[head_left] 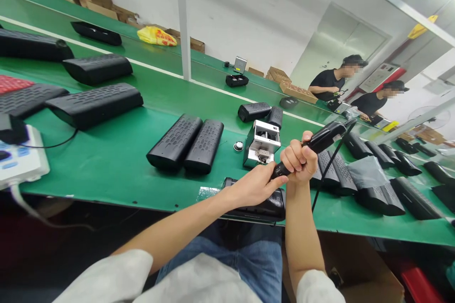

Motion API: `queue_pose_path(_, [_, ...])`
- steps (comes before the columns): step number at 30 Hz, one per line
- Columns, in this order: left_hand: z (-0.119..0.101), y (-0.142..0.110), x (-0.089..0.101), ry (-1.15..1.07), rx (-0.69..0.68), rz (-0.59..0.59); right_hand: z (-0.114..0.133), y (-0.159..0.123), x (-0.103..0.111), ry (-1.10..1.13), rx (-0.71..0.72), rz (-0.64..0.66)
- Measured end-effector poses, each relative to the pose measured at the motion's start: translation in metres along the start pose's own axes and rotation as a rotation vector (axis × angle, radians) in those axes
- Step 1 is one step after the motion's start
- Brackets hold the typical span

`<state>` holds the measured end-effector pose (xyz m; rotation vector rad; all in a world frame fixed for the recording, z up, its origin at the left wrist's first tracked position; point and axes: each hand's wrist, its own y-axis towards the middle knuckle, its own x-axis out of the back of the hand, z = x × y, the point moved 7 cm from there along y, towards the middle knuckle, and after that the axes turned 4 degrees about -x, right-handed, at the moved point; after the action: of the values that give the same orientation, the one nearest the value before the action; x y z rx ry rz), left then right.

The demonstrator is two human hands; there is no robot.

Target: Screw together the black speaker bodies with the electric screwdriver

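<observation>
A black electric screwdriver [325, 136] slants across in front of me, its cable end up and to the right. My right hand [299, 158] wraps round its body. At the lower end, my left hand [258, 183] has its fingers closed about the nose of the screwdriver; the bit itself is hidden. Beneath my left hand, at the bench edge, lies a black plastic housing [272, 206], partly covered by the hand and forearm. Just beyond stands a small white and black screw feeder [262, 142], with a small round metallic piece [238, 146] to its left.
Two black slotted housings [194, 144] lie left of the feeder. More housings [103, 102] sit far left, near a white power strip [24, 156]. On the right are several housings [377, 196] and a plastic bag [368, 172]. A white post [184, 23] rises behind; two co-workers [334, 78] are back right.
</observation>
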<state>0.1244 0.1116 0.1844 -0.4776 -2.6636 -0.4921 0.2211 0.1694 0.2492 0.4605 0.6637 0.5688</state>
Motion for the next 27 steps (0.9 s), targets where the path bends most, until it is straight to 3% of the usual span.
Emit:
queue_pose_path(3, [-0.001,-0.001,0.012,0.015,-0.018,0.046,0.007,0.005,0.001,-0.038,0.012,-0.008])
queue_pose_path(5, [0.004,-0.012,0.031,0.024,-0.058,0.03,0.019,0.011,0.005,-0.056,0.034,-0.039])
queue_pose_path(9, [0.056,-0.064,0.066,0.056,0.03,-0.065,0.056,0.03,0.021,-0.304,0.23,-0.227])
queue_pose_path(12, [0.105,-0.11,0.053,0.029,0.126,-0.018,0.061,0.046,0.027,-0.551,0.371,-0.314])
queue_pose_path(16, [0.142,-0.14,0.019,0.0,0.134,-0.034,0.023,0.066,0.035,-0.693,0.315,-0.336])
queue_pose_path(20, [0.15,-0.141,0.008,-0.002,0.105,-0.082,0.002,0.072,0.043,-0.72,0.269,-0.376])
queue_pose_path(27, [0.15,-0.14,0.013,0.015,0.113,-0.069,0.003,0.074,0.059,-0.771,0.256,-0.354])
